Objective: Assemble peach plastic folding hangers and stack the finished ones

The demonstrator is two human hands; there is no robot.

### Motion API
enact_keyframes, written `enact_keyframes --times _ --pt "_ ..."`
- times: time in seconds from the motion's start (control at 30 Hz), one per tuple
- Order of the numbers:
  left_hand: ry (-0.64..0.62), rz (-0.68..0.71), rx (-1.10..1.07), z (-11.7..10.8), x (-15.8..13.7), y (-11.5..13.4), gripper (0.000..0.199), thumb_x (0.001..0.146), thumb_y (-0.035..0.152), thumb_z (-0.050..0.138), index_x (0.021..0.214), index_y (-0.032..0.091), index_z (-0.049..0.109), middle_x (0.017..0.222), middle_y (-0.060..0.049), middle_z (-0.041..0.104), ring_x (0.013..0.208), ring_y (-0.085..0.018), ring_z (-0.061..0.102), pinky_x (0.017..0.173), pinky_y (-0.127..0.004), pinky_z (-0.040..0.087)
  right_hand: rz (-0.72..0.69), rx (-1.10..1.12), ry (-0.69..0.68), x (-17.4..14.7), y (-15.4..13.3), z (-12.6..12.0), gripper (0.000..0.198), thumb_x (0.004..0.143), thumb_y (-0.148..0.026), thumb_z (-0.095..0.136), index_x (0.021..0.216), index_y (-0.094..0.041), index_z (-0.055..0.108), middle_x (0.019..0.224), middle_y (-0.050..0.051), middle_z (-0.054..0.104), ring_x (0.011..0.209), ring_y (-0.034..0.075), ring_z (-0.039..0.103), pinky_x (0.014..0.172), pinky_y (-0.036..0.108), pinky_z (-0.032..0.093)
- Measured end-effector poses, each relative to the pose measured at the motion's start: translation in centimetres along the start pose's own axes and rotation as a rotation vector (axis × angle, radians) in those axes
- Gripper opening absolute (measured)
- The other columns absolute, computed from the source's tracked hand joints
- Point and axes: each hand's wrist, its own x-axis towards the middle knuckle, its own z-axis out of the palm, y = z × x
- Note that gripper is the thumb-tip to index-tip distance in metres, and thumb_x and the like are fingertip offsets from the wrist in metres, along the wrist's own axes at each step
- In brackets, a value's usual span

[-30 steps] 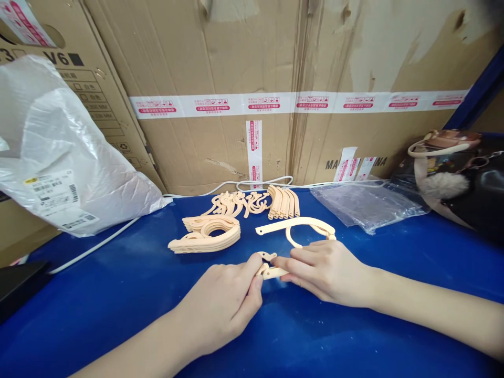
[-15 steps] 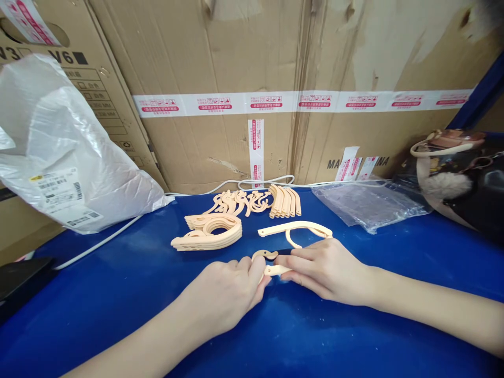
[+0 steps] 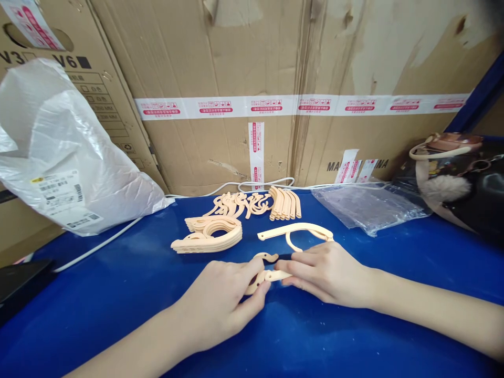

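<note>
My left hand (image 3: 230, 296) pinches a curved cream hook piece (image 3: 255, 283) of a folding clothes hanger between thumb and fingers. My right hand (image 3: 331, 270) is closed on a cream hanger arm (image 3: 279, 275), whose holed end meets the hook piece at the left fingertips. Whether the two are fastened there I cannot tell. The hook's curled tip (image 3: 270, 257) shows above my fingers. Just behind my right hand lies another hanger (image 3: 295, 228), a long arm with a curved part, partly covered by the fingers. Left of it sits a stack of folded hangers (image 3: 207, 242).
Loose hook pieces (image 3: 232, 203) and a row of hanger arms (image 3: 284, 203) lie at the back of the blue table (image 3: 157, 310). A white plastic bag (image 3: 74, 157) stands left, a clear bag (image 3: 370, 205) lies right, and a white cable (image 3: 98, 244) crosses. Cardboard boxes (image 3: 220, 147) rise behind.
My left thumb and fingers have shifted on the hook piece, and more of it now shows between them. The right hand has barely moved and keeps its hold.
</note>
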Motion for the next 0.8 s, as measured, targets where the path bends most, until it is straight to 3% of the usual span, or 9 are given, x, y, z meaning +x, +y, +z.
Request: enact_keyframes --times 0.2,0.33,0.47,0.63,0.8 --pt "0.014 0.004 -0.063 -0.12 -0.12 0.08 0.017 0.095 0.026 0.036 0.079 0.021 0.041 0.061 0.006 0.052 0.050 -0.012 0.049 0.048 -0.023 0.029 0.062 0.092 -0.061 -0.12 0.01 -0.11 0.035 0.099 -0.033 0.032 0.119 -0.015 0.054 0.082 0.004 0.067 0.062 0.012 0.061 0.057 0.024 0.042" --pt "0.003 -0.005 -0.095 -0.22 -0.06 -0.04 0.020 0.095 0.027 0.038 0.076 0.021 0.039 0.061 0.006 0.052 0.051 -0.011 0.049 0.048 -0.022 0.028 0.047 0.070 -0.066 0.06 0.08 -0.13 0.034 0.099 -0.033 0.030 0.097 -0.016 0.060 0.073 0.002 0.063 0.058 0.012 0.057 0.054 0.024 0.038" --pt "0.007 0.008 -0.035 -0.14 0.05 -0.06 0.020 0.095 0.026 0.036 0.076 0.021 0.038 0.061 0.006 0.053 0.048 -0.011 0.049 0.045 -0.023 0.026 0.022 0.078 -0.058 0.19 0.02 -0.10 0.036 0.100 -0.032 0.027 0.095 -0.015 0.058 0.073 0.002 0.061 0.057 0.012 0.055 0.053 0.024 0.037" --pt "0.007 0.044 0.150 0.25 0.07 0.02 0.015 0.095 0.023 0.029 0.092 0.019 0.044 0.065 0.002 0.062 0.050 -0.014 0.058 0.043 -0.023 0.031 0.025 0.107 -0.062 0.08 -0.15 -0.25 0.034 0.100 -0.032 0.029 0.093 -0.015 0.057 0.074 0.002 0.061 0.056 0.010 0.054 0.053 0.023 0.037" --pt "-0.001 0.036 0.177 0.70 0.11 -0.20 0.022 0.098 0.025 0.024 0.107 0.017 0.042 0.070 0.000 0.066 0.053 -0.018 0.064 0.043 -0.025 0.036 0.026 0.109 -0.032 -0.02 -0.06 -0.12 0.034 0.100 -0.033 0.030 0.091 -0.016 0.057 0.074 0.001 0.061 0.057 0.010 0.054 0.054 0.023 0.036"
